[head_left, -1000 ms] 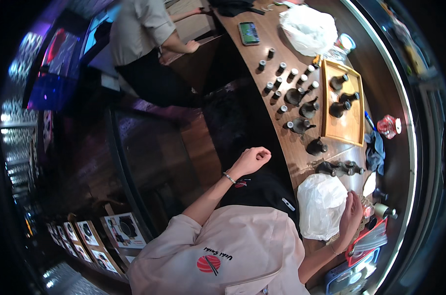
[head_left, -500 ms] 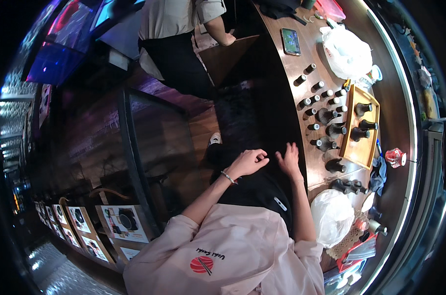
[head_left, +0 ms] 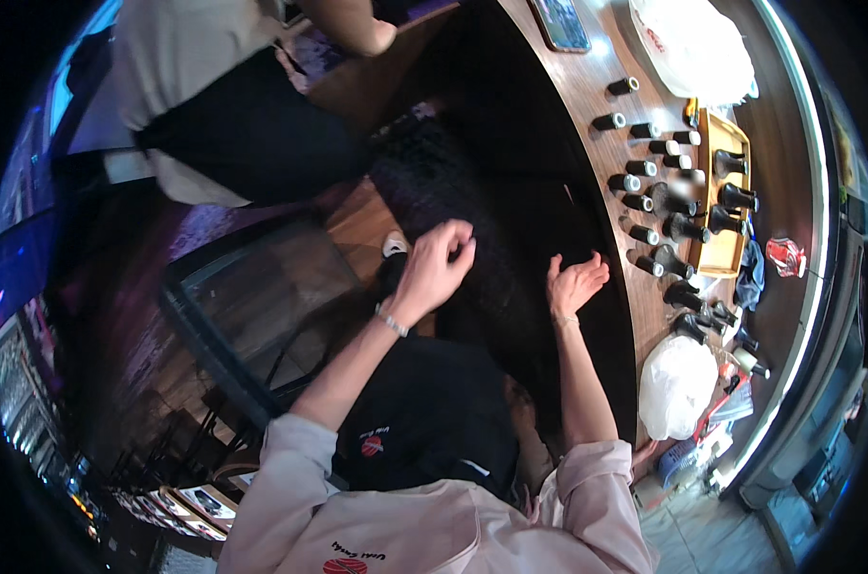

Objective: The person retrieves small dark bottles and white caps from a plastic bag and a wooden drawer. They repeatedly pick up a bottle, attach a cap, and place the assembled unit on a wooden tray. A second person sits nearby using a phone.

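Note:
Over the dark space beside the counter, my left hand (head_left: 437, 270) is raised with curled fingers and a gap to the thumb; nothing shows in it. To its right my right hand (head_left: 576, 283) hangs near the counter's edge, fingers stretched and empty. Neither hand touches anything. Nearest the right hand, on the wooden counter (head_left: 601, 67), stand several small dark bottles (head_left: 638, 231) with pale tops. Among them are wider dark flasks (head_left: 684, 228) with flared bases. More flasks sit in or against a light wooden tray (head_left: 710, 143).
At the far end of the counter are a phone (head_left: 560, 24) and a white plastic bag (head_left: 697, 53). A second white bag (head_left: 678, 387) sits at the near end. A red packet (head_left: 785, 256) and blue cloth (head_left: 750, 275) lie beyond the tray. Another person (head_left: 204, 57) stands at upper left.
My hands have moved apart and forward, the left one upward. The view has shifted, so the other person appears closer and further left, and the counter things sit differently.

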`<state>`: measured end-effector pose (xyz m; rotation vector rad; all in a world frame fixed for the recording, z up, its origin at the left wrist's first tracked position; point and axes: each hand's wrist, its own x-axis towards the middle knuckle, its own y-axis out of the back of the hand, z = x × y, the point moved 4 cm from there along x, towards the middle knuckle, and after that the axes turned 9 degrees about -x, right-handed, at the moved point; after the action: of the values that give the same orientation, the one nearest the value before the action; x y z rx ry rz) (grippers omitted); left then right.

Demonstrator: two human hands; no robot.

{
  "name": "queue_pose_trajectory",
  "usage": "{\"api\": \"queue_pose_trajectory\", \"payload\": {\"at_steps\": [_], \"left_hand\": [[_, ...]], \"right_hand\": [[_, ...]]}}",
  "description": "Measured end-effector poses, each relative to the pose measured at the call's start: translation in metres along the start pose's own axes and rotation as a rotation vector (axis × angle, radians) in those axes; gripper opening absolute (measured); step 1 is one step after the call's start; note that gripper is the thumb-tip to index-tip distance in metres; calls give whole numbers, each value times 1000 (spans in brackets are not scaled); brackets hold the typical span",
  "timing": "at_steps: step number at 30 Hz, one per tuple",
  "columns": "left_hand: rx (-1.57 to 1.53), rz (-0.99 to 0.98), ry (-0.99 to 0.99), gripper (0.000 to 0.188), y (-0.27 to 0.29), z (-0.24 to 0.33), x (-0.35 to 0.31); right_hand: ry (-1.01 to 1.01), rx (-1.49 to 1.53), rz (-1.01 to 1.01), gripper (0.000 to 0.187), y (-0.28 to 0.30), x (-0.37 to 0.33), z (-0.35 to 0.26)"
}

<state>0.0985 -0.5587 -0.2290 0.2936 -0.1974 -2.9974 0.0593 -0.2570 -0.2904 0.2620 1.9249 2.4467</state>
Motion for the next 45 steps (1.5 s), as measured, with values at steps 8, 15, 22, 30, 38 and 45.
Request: {"api": "queue_pose_trajectory", "payload": {"at_steps": [8,15,22,30,38,45], "left_hand": [[158,-17,176,81,-126,-59,209],[801,51,-139,117,-200,-70,235],[250,385,-370,109,-200,-81,224],[124,96,-452,101,-54,-112,138],[226,269,-269,56,67,-105,106],[-56,366,-316,32,134,-141,127]], "right_hand": [[144,129,-37,83,15,-44,-4],[79,220,-46,73,5,-96,-8],[176,307,-119,59,0,-146,4],[192,364,-96,60,-11,-193,43],[278,384,-79,59,-22,-213,71],[330,393,-37,64,-23,-211,73]]}}
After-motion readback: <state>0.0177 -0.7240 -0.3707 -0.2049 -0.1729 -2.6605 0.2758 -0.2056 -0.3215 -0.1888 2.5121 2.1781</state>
